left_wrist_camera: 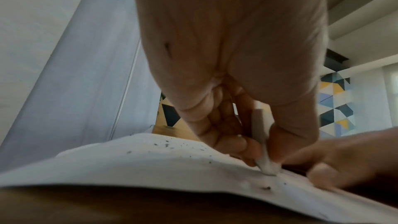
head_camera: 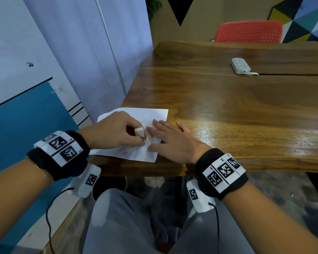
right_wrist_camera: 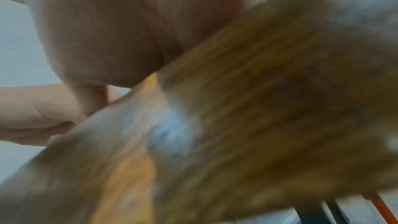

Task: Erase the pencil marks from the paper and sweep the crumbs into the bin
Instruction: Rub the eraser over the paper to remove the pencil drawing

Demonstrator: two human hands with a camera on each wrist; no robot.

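Note:
A white sheet of paper (head_camera: 151, 114) lies at the near left corner of the wooden table (head_camera: 228, 110). My left hand (head_camera: 116, 131) pinches a white eraser (head_camera: 139, 132) between thumb and fingers, its lower tip pressed on the paper (left_wrist_camera: 150, 163). The left wrist view shows the eraser (left_wrist_camera: 261, 135) upright with dark crumbs (left_wrist_camera: 167, 145) scattered on the sheet. My right hand (head_camera: 171, 140) lies flat, fingers straight, on the paper's right part, just right of the eraser. The right wrist view is blurred, showing only palm (right_wrist_camera: 107, 31) and table wood (right_wrist_camera: 258, 108).
A white power strip (head_camera: 240, 66) with its cord lies at the far right of the table. A red perforated chair (head_camera: 250, 32) stands behind the table. A pale wall panel (head_camera: 81, 52) borders the table's left edge. My grey-trousered legs (head_camera: 127, 226) are below the near edge.

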